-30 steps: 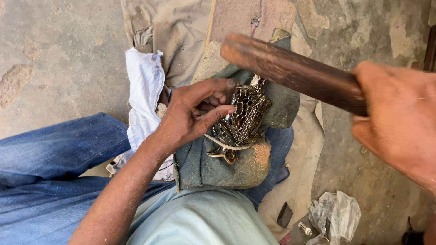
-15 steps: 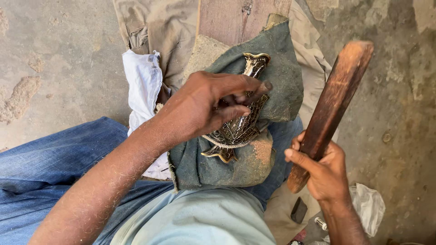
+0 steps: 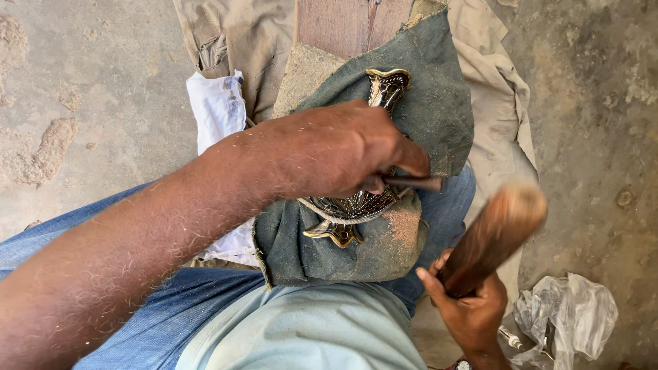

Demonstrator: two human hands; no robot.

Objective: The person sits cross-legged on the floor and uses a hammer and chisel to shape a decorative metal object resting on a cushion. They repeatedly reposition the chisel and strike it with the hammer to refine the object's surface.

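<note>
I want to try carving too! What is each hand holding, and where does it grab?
The right hand grips the wooden mallet at its lower end. The left hand pinches a thin metal tool near its top, over the fish-shaped metal piece.

A single head-worn view looks steeply down, close over the lap. The left hand (image 3: 343, 147) fills the centre; the right hand (image 3: 469, 308) sits below it, toward the lower edge, over the concrete floor (image 3: 89, 89).

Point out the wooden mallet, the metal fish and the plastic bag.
wooden mallet (image 3: 495, 229), head view, blurred shaft above the right hand
metal fish (image 3: 386, 87), head view, tail fin
plastic bag (image 3: 572, 315), head view, crumpled middle
</note>
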